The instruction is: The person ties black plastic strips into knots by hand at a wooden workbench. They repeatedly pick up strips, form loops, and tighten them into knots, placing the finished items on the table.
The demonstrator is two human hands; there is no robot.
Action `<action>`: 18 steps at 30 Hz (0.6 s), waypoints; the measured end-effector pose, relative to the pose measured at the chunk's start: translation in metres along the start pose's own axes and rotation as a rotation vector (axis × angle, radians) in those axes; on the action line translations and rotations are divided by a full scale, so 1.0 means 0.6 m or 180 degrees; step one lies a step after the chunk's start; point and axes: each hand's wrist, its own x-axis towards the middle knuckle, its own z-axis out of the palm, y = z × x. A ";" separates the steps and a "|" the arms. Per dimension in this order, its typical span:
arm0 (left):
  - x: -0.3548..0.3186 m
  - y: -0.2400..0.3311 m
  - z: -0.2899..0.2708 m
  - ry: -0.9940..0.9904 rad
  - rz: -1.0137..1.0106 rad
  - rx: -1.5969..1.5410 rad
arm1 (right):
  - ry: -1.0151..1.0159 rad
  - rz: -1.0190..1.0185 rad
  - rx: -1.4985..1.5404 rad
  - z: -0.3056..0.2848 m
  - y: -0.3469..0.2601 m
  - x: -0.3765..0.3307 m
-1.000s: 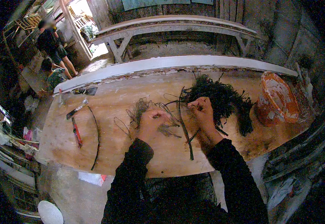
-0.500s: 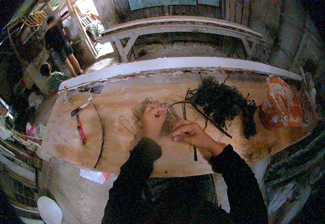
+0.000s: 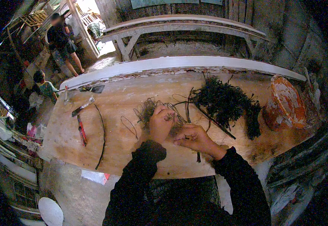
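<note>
My left hand [image 3: 160, 122] is closed on a tangle of thin wire [image 3: 147, 108] that lies on a wooden worktable [image 3: 126, 150]. My right hand [image 3: 192, 137] sits just to its right, fingers pinched on a thin strand that runs from the tangle; a dark stick pokes out below it. Both arms wear black sleeves. Behind the right hand lies a heap of dark twigs or fibres [image 3: 224, 101], with several long thin sticks running out of it toward my hands.
A red-handled tool [image 3: 82, 130], a hammer-like tool [image 3: 82, 107] and a long bent dark rod [image 3: 103, 137] lie at the table's left. An orange stained bucket [image 3: 284, 107] stands at the right. A standing person [image 3: 60, 41] and a crouching one [image 3: 45, 86] are at far left.
My right hand has come back from the dark heap toward me and now sits close beside the left hand. The left hand stays on the wire tangle.
</note>
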 end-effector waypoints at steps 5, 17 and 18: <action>-0.002 -0.016 0.005 -0.0143 0.0091 0.0002 | -0.0034 0.0087 0.0044 -0.001 -0.005 0.001; -0.011 0.020 -0.001 -0.2207 -0.1059 -0.2298 | 0.1911 0.0842 0.0422 -0.030 0.059 0.010; -0.019 0.026 -0.001 -0.2351 -0.0930 -0.2391 | 0.1829 0.0777 0.0322 -0.035 0.060 0.013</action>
